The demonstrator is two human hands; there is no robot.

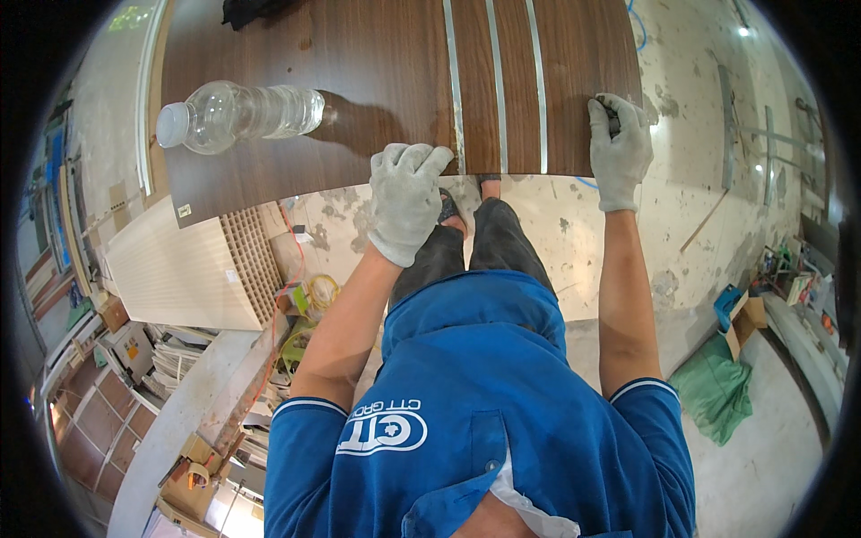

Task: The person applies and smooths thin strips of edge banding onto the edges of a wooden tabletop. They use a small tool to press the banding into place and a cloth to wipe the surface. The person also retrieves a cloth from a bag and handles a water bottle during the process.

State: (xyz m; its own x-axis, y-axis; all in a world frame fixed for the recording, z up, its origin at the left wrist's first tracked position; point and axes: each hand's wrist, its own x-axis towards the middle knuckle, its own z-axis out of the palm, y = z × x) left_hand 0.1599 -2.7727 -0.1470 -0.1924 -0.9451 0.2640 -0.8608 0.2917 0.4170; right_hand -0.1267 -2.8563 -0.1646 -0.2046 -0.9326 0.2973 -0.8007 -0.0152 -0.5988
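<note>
A dark brown wood-grain board point(377, 54) lies in front of me, with three narrow pale strips point(499, 90) running across it from the near edge. My left hand point(408, 202), in a grey work glove, is closed at the near edge of the board, its bent fingers just left of the strips. Over the board's right end is my gloved right hand point(623, 152), thumb and fingers curled together. Something dark shows between those fingers, too small to name. A clear plastic bottle point(256, 112) with a white cap lies on its side, left of my left hand.
A black item point(251, 11) sits at the board's far side. Below its left corner stands a stack of cream panels point(193, 269). An orange cord point(294, 242) trails along the floor. On the right are a green sack point(716, 390) and a cardboard box point(744, 325).
</note>
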